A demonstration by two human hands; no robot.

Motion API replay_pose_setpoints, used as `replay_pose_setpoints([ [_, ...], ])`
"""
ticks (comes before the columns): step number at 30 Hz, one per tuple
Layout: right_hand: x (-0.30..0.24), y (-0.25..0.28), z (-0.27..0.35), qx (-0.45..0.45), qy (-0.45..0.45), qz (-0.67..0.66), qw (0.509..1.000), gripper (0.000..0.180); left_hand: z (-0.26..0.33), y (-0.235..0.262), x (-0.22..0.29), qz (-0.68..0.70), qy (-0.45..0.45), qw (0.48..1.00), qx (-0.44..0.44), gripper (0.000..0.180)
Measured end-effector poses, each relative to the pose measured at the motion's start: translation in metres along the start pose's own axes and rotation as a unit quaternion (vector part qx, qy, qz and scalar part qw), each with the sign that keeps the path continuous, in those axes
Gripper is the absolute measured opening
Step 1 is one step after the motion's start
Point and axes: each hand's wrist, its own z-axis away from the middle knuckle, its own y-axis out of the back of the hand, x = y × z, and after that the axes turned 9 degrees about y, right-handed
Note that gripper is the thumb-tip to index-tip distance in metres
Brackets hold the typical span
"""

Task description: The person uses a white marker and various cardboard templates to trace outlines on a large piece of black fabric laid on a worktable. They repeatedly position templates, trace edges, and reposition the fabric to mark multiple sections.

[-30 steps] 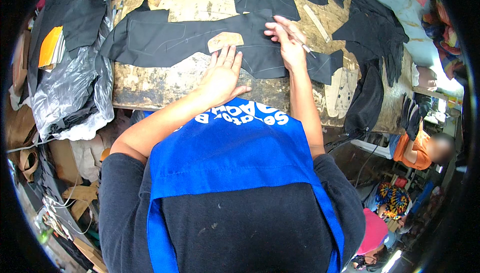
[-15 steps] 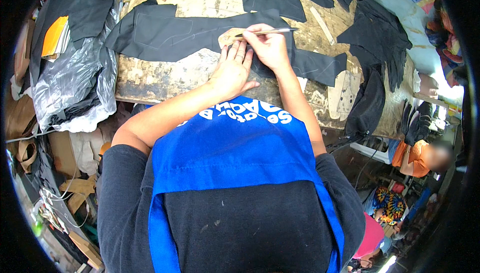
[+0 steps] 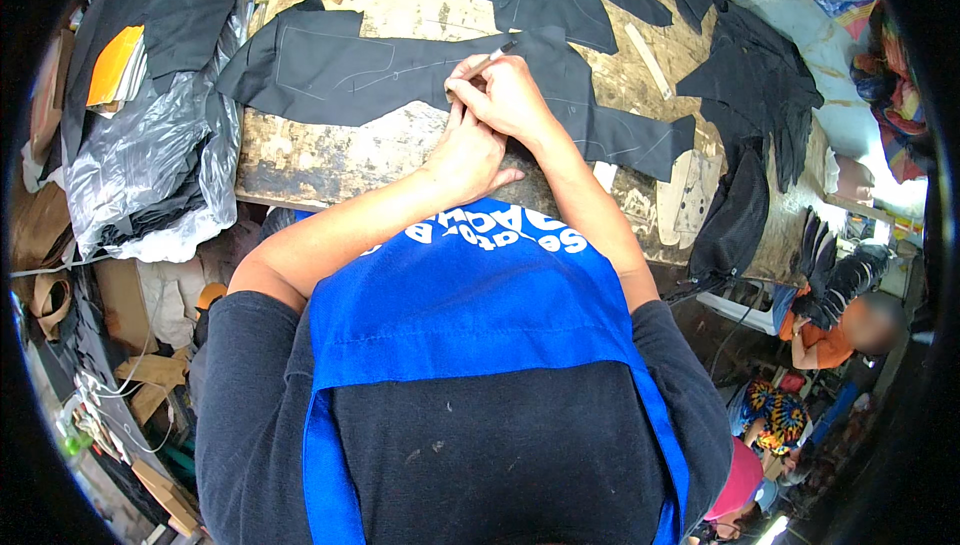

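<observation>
My right hand [image 3: 500, 95] is closed in a pinch around a pen [image 3: 492, 57], whose dark end tilts up and to the right. Beneath it, my left hand [image 3: 466, 155] lies flat at the near edge of a long black piece of material [image 3: 335, 70], its thumb stretched out to the right. The right hand covers most of the left fingertips. Thin pale outlines run across the black piece, which looks like leather or cloth. Where the pen tip meets the surface is hidden by the fingers.
More black pieces [image 3: 555, 5] lie on the worn wooden table [image 3: 330, 160]. Pale pattern pieces [image 3: 688, 195] and a narrow strip [image 3: 650, 60] are at the right. A clear plastic bag [image 3: 150, 165] hangs at the left edge. A person in orange [image 3: 830, 345] is off to the right.
My right hand has moved left and down over the left fingertips, and the pen has swung more upright. The tan pattern piece seen under the fingers before is now hidden.
</observation>
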Motion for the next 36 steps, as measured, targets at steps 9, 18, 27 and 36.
replay_pose_setpoints([
  [9,0.006,-0.003,-0.013,0.129,-0.055,0.084,0.986,0.014,-0.007,0.012,-0.003,0.036,0.025,0.999,-0.031,0.078],
  [18,0.021,0.006,-0.012,0.159,-0.023,0.093,0.983,0.013,-0.012,0.014,-0.008,0.047,0.025,0.999,0.008,0.078],
  [27,0.017,0.027,0.017,0.178,-0.052,0.136,0.973,0.013,-0.018,0.021,-0.016,0.055,0.023,0.998,-0.019,0.078],
  [36,-0.001,0.017,0.044,0.168,-0.082,0.054,0.981,0.012,-0.065,0.042,-0.076,0.365,0.079,0.914,-0.157,0.047],
])
